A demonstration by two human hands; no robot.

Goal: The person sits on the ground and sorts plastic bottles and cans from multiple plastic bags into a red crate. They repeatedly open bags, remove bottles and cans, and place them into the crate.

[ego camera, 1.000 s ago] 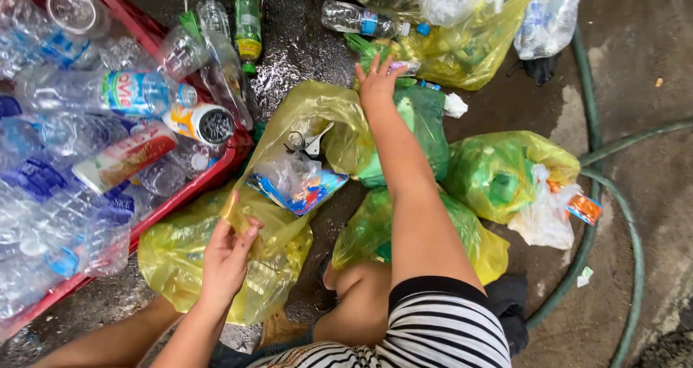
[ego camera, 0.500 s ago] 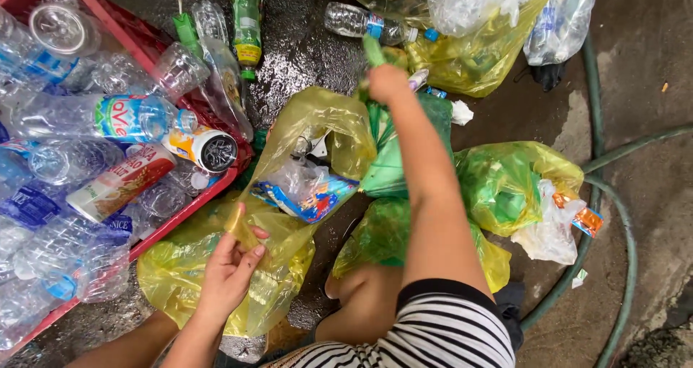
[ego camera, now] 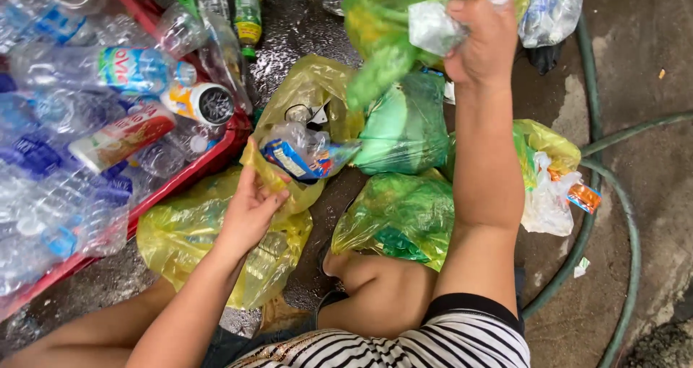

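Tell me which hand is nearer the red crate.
Left. The left hand grips the yellow bag right beside the red crate. The right hand is raised far off to the other side, clutching a green bag.

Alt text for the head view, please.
A person's right hand lifts a green bag while the left hand grips the rim of a yellow bag on wet ground, beside a red crate of plastic bottles.

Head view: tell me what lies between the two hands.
In the head view, a crumpled blue wrapper in the yellow bag's mouth lies between left hand and right hand.
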